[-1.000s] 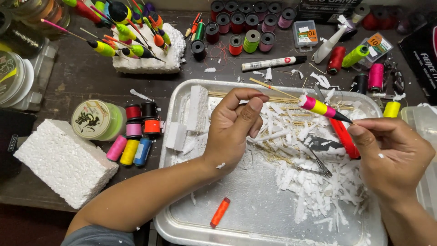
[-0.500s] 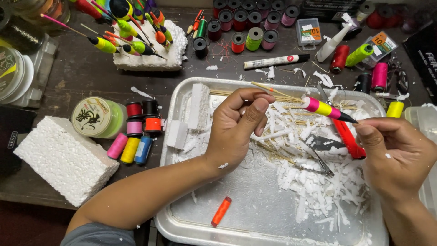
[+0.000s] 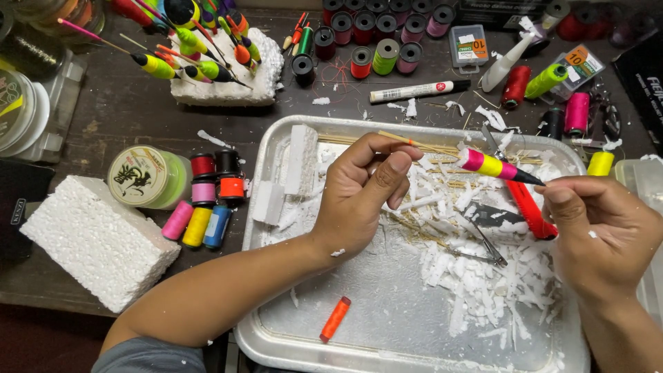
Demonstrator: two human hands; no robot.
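Under my fingers lies one metal tray (image 3: 276, 331) strewn with white foam shavings (image 3: 497, 276), on a dark worktable (image 3: 124, 110) with two foam blocks (image 3: 97, 242) and a row of thread spools (image 3: 380, 27) beyond. My right hand (image 3: 601, 235) pinches the dark tip of one pink-and-yellow float (image 3: 492, 166), whose thin stick runs to my left hand (image 3: 362, 193), fingers (image 3: 394, 169) curled shut around it. One orange spool (image 3: 335, 318) lies below my left wrist; the red tool (image 3: 528, 207) is half hidden by my right fingers.

Over a metal tray (image 3: 276, 331) strewn with white foam shavings (image 3: 483, 283), the left hand (image 3: 362, 197) pinches a thin wooden stick (image 3: 400, 139), while the right hand (image 3: 597, 231) holds a pink-and-yellow painted fishing float (image 3: 492, 166) by its dark tip
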